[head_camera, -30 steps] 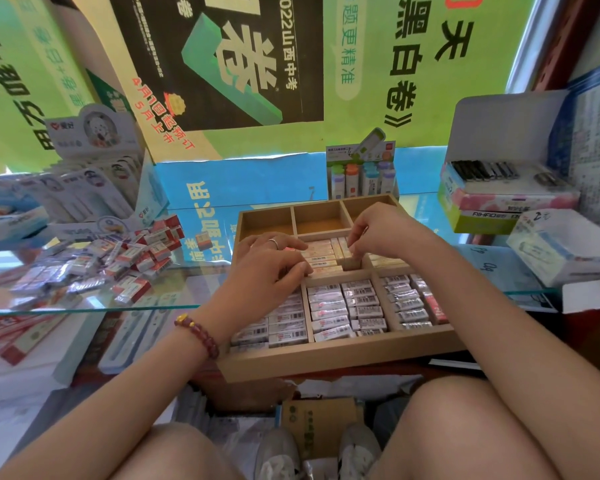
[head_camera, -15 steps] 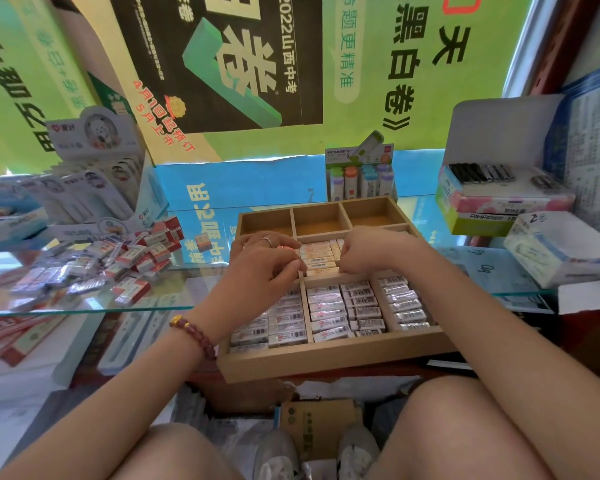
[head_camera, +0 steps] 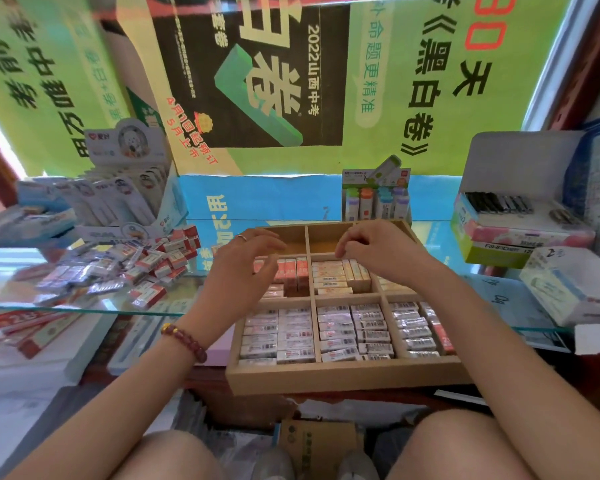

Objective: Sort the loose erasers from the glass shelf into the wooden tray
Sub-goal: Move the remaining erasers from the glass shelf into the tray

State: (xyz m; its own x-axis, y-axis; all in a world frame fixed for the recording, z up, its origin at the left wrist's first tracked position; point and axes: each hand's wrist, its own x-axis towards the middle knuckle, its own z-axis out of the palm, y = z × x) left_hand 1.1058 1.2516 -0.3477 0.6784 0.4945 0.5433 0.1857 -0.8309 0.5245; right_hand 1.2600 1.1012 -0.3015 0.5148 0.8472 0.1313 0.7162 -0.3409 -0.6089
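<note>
Posters (head_camera: 257, 81): green and black sheets with printed characters, filling the wall behind everything.
Glass shelf (head_camera: 84, 309): runs across the view; the tray sits on it right of centre.
Wooden tray (head_camera: 347, 377): nine compartments; the three nearest are packed with wrapped, barcoded erasers, and the middle row holds red-orange ones at left and cream ones in the centre.
Loose erasers (head_camera: 129, 268): a jumbled heap on the glass, left of the tray and apart from it (red-and-white sleeves mostly).
Left hand (head_camera: 243, 268): hovers over the tray's middle-left compartment, fingers spread and gently curved, gripping nothing.
Right hand (head_camera: 378, 249): hovers over the far centre compartments, fingers hanging loosely curled, nothing visible in them.
Bracelet (head_camera: 184, 341): dark red beads on the left wrist.
Ring (head_camera: 241, 238): a thin band on a left finger.
</note>
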